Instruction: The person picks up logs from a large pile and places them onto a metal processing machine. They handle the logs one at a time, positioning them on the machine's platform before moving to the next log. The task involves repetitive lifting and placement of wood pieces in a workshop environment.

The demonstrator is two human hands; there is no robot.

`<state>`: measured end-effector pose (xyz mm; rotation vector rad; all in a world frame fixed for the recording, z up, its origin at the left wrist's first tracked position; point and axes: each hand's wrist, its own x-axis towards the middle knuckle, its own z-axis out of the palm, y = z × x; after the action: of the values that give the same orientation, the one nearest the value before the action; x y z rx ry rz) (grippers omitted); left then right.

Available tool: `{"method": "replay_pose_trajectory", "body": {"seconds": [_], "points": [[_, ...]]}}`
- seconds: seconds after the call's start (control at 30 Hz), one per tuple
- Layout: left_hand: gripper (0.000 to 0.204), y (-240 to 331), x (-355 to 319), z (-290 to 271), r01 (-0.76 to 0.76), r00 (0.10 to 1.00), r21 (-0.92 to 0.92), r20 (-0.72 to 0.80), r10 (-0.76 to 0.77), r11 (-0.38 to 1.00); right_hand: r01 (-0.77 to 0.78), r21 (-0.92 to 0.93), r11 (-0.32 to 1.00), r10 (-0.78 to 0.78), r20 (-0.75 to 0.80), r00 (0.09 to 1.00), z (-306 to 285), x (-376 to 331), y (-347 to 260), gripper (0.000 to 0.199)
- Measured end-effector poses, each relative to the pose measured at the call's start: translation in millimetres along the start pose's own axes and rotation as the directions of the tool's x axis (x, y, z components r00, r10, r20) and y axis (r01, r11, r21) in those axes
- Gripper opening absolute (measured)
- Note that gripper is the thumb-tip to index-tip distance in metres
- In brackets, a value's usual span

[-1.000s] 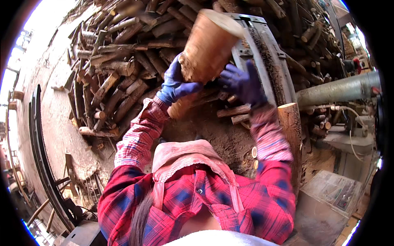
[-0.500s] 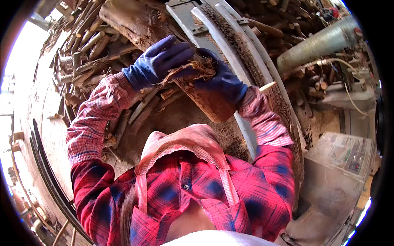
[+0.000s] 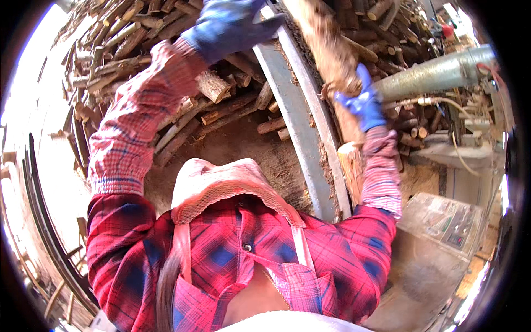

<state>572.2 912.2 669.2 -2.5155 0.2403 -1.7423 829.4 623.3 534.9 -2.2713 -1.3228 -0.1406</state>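
A long rough-barked log (image 3: 326, 47), smeared by motion, lies slanting along the metal trough. My right hand (image 3: 365, 105), in a blue glove, grips its near part from the right, thumb and fingers spread over the bark. My left hand (image 3: 229, 30), also gloved in blue, is raised at the top edge with its thumb stretched toward the trough's left rail. It looks open and apart from the log; some of its fingertips are cut off by the frame. Beside my right sleeve stands the pale cut end of another piece of wood (image 3: 349, 157).
A grey metal trough (image 3: 298, 122) with rails runs down the middle. Split firewood (image 3: 133, 41) is heaped behind and to the left. On the right are a thick metal cylinder (image 3: 437, 72), a pale hose (image 3: 456, 141) and a dusty control box (image 3: 442, 221).
The log has moved from in front of me to the trough on the right. My left hand has let go and risen up; my right hand has shifted rightward with the log.
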Motion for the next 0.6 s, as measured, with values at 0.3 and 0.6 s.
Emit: {"method": "replay_pose_trajectory", "body": {"seconds": [0.3, 0.6], "points": [[0.078, 46.9, -460.4, -245.3, 0.753, -0.441, 0.600, 0.159, -0.883, -0.269, -0.157, -0.053, 0.986, 0.166, 0.357, 0.919, 14.6, -32.0, 44.7, 0.097], [0.052, 332.6, -669.6, -344.2, 0.284, -0.942, 0.597, 0.027, -0.335, -0.751, 0.208, 0.309, 0.928, -0.279, 0.203, 0.939, 114.6, 77.6, -172.7, 0.062]]}}
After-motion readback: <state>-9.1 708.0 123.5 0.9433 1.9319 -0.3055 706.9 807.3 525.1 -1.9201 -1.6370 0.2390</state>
